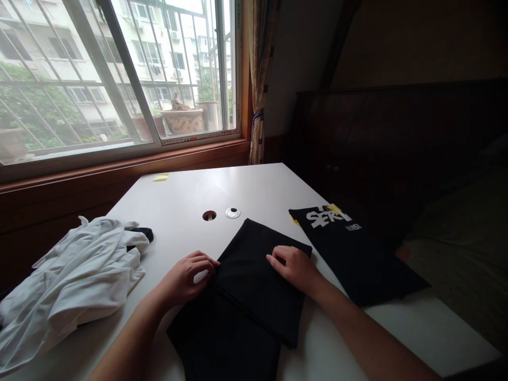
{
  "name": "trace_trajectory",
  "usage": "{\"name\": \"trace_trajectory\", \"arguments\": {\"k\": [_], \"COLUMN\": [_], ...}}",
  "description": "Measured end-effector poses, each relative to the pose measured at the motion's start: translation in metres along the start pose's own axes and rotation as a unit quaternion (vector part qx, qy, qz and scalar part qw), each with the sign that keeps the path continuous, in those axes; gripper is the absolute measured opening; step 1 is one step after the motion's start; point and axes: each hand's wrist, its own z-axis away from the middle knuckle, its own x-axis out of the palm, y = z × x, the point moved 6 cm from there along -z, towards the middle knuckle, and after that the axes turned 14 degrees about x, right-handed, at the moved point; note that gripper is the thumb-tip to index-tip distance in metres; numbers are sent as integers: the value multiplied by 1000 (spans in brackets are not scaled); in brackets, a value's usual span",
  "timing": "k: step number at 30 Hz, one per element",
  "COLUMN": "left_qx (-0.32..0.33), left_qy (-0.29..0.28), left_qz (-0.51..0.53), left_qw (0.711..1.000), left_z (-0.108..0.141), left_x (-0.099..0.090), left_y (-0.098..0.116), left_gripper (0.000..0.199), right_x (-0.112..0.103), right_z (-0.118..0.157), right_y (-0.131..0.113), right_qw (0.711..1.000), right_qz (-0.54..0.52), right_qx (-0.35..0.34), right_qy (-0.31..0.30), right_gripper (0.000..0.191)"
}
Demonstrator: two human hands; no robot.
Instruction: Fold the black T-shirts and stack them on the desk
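Note:
A black garment (pixel 260 280), folded over on itself, lies in front of me on the white table (pixel 254 186). Its upper layer sits at an angle over a lower part that runs toward me; whether it is trousers or a shirt I cannot tell. My left hand (pixel 190 275) pinches the garment's left edge between thumb and fingers. Farther right, my right hand (pixel 293 264) rests on the upper layer near its right edge, with its fingers curled in and no cloth visibly gripped.
A black T-shirt (pixel 357 254) with white and yellow print lies flat at the table's right edge. Crumpled white clothing (pixel 91 270) is heaped at the left. Beyond are a round table hole (pixel 209 216), a loose cap (pixel 233 212), yellow sticky notes (pixel 161 177) and a window (pixel 119 74).

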Motion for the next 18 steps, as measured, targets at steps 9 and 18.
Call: {"name": "trace_trajectory", "arguments": {"k": [9,18], "left_qx": [-37,-34], "left_qy": [-73,-52], "left_qz": [-44,-111], "left_qw": [996,992], "left_z": [-2,4], "left_x": [8,4], "left_y": [2,-9], "left_gripper": [44,44], "right_x": [-15,-21], "right_z": [0,2], "right_y": [11,10], "right_qw": [998,997], "right_qz": [31,49], "right_qx": [0,-38], "right_qy": [-59,-55], "right_gripper": [30,21]}}
